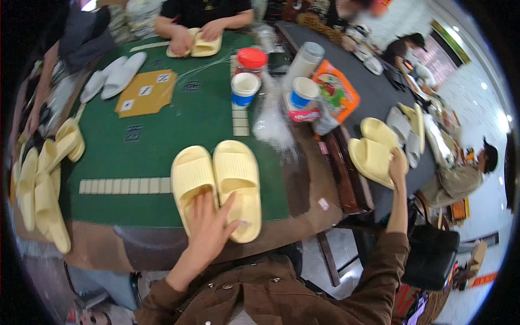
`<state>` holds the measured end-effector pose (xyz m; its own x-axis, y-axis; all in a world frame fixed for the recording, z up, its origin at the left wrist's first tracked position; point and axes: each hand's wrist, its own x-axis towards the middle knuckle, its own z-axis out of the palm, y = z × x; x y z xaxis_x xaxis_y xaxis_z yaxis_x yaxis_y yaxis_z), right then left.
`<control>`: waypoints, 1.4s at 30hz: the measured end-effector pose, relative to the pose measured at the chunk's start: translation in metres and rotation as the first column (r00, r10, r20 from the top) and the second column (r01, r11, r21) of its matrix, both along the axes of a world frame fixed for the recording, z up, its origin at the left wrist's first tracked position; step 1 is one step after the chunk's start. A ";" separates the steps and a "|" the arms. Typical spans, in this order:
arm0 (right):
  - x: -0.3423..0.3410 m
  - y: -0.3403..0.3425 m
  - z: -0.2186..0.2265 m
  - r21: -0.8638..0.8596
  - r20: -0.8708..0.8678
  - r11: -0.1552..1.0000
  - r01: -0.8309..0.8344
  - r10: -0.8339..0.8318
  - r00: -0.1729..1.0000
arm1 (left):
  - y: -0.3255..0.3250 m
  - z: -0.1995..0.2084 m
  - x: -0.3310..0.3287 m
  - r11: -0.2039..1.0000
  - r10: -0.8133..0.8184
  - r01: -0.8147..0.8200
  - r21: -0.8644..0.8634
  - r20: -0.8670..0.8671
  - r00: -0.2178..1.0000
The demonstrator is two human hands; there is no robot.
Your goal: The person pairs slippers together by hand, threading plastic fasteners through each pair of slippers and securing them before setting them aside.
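A pair of pale yellow slippers (pixel 236 168) lies side by side on the green mat before me, toes pointing away. My left hand (pixel 210 222) rests on their footbeds with the fingers stretched apart, across both slippers near the heel ends. Off to the right, my right hand (pixel 398 167) has its fingers closed round the edge of another pair of yellow slippers (pixel 374 154) over the dark side table. Part of that grip is hidden behind the slipper.
More yellow slippers (pixel 49 206) are heaped at the left edge. White slippers (pixel 123 75) and a cardboard piece (pixel 146 93) lie farther back. Paper cups (pixel 245 89), a red-lidded jar (pixel 252 59) and an orange bag (pixel 336 89) stand centre right. Across the table, a person's hands (pixel 197 39) hold yellow slippers.
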<state>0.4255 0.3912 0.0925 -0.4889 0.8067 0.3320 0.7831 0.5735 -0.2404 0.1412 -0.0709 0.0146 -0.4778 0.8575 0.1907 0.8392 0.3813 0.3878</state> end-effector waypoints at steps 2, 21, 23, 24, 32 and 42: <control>-0.011 -0.017 0.002 0.024 -0.024 0.998 -0.065 0.066 0.998 | 0.008 -0.009 -0.001 0.999 0.034 -0.033 0.014 -0.081 0.996; -0.141 -0.274 -0.049 -0.481 -0.384 0.767 -0.425 0.252 0.888 | -0.056 -0.015 -0.042 0.929 0.278 -0.264 0.259 -0.020 0.960; -0.161 -0.282 -0.058 -0.475 -0.397 0.765 -0.435 0.255 0.882 | -0.070 -0.008 -0.053 0.910 0.360 -0.340 0.236 -0.046 0.932; -0.170 -0.285 -0.064 -0.472 -0.397 0.781 -0.409 0.226 0.890 | -0.077 -0.004 -0.060 0.898 0.405 -0.385 0.215 -0.058 0.912; -0.200 -0.296 -0.089 -0.427 -0.331 0.764 -0.484 0.366 0.870 | -0.122 0.024 -0.182 0.799 0.557 -0.503 0.328 -0.092 0.825; -0.199 -0.302 -0.089 -0.384 -0.217 0.822 -0.421 0.363 0.906 | -0.149 0.040 -0.387 0.710 0.696 -0.619 0.335 -0.204 0.689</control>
<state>0.2265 0.0896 0.0035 -0.7696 0.6315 0.0945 0.4590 0.6501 -0.6055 -0.2461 -0.2202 0.0546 -0.7873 0.2568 0.5605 0.4886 0.8143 0.3133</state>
